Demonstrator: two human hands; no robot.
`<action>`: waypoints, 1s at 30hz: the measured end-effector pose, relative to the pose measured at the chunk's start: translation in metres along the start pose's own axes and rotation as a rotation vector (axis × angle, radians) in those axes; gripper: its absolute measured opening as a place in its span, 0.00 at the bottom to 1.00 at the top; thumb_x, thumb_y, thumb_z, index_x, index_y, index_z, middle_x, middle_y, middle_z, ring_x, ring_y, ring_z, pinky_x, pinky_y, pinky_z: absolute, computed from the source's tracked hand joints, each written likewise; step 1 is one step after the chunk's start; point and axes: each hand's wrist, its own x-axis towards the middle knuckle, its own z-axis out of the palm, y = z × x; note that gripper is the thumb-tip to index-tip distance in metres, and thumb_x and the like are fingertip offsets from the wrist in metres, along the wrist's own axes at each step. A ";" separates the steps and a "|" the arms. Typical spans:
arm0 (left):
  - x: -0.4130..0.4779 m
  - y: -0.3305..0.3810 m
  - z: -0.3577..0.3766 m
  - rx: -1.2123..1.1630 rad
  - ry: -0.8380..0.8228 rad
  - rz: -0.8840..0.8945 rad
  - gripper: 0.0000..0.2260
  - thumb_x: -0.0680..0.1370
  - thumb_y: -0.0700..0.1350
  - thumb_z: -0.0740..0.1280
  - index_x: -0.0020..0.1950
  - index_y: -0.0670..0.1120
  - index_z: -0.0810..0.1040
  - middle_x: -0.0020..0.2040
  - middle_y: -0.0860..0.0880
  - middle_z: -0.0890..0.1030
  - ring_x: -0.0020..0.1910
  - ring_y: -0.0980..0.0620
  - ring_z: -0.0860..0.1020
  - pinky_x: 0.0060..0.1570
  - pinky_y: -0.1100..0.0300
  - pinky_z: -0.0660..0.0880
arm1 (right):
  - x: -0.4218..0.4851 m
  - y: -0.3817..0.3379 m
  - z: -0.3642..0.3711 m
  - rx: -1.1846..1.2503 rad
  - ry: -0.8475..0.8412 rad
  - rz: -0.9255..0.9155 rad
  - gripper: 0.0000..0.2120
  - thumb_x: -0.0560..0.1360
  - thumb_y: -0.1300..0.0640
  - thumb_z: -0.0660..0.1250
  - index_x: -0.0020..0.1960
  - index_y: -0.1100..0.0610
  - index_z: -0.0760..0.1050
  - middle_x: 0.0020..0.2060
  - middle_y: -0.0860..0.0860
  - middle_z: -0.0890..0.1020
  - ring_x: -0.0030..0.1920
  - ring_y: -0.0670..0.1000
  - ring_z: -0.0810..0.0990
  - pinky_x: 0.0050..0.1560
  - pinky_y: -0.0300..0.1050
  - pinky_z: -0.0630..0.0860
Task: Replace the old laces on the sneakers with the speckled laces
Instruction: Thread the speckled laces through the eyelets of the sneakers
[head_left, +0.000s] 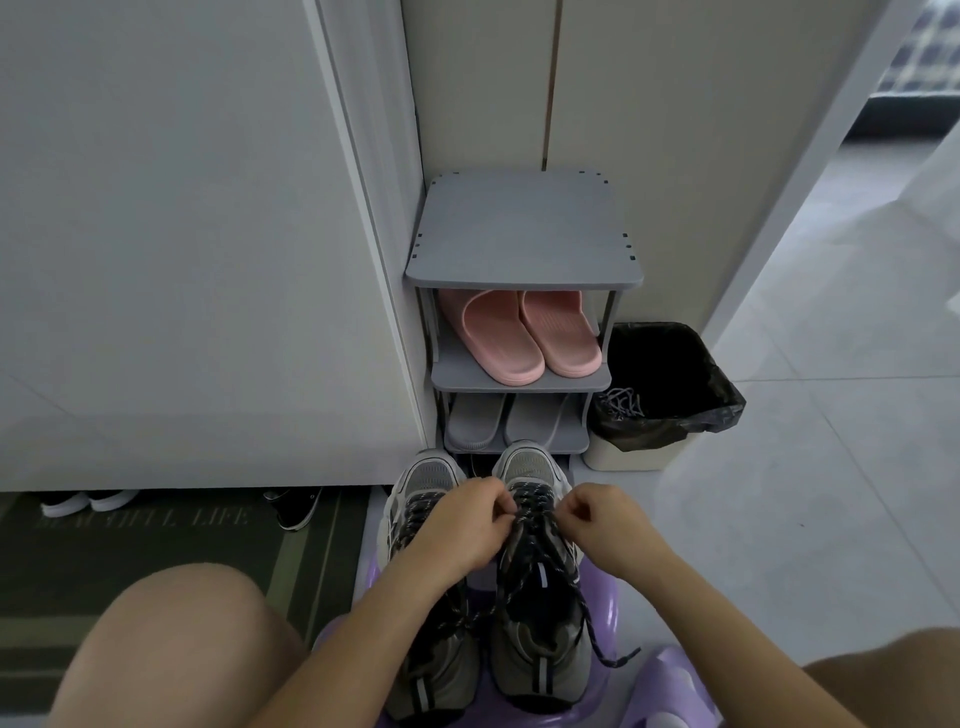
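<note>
Two grey sneakers stand side by side on a purple stool (660, 691), toes pointing away from me. Dark speckled laces (535, 499) run through the right sneaker (540, 613), with loose ends trailing off its right side. The left sneaker (426, 483) also shows dark speckled lacing. My left hand (462, 525) and my right hand (597, 519) are both over the right sneaker's upper eyelets, each pinching a strand of the speckled lace. Old grey laces (621, 402) hang on the rim of the bin.
A grey shoe rack (519, 234) stands straight ahead with pink slippers (524, 332) and grey slippers on its shelves. A bin with a black liner (670, 384) sits to its right. A dark doormat (156, 545) and other shoes lie at the left. My knees flank the stool.
</note>
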 end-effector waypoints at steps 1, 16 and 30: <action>0.001 0.000 0.001 0.016 0.013 0.013 0.05 0.78 0.44 0.64 0.52 0.47 0.78 0.52 0.52 0.79 0.48 0.56 0.76 0.48 0.65 0.71 | 0.002 0.000 0.001 -0.010 0.002 0.004 0.07 0.75 0.58 0.65 0.38 0.56 0.73 0.36 0.50 0.77 0.38 0.49 0.74 0.39 0.39 0.68; 0.014 -0.008 -0.003 -0.148 -0.061 -0.066 0.05 0.80 0.47 0.61 0.46 0.51 0.74 0.43 0.52 0.79 0.30 0.57 0.75 0.30 0.66 0.72 | 0.008 0.013 0.000 0.209 0.004 0.029 0.09 0.77 0.59 0.62 0.38 0.56 0.74 0.35 0.53 0.82 0.40 0.53 0.81 0.46 0.46 0.76; 0.021 -0.004 0.007 0.008 0.089 -0.010 0.06 0.77 0.45 0.63 0.51 0.46 0.76 0.48 0.51 0.78 0.47 0.53 0.76 0.46 0.61 0.71 | 0.018 0.010 0.013 0.023 0.061 -0.082 0.04 0.77 0.59 0.59 0.45 0.57 0.70 0.32 0.45 0.72 0.36 0.49 0.71 0.35 0.42 0.64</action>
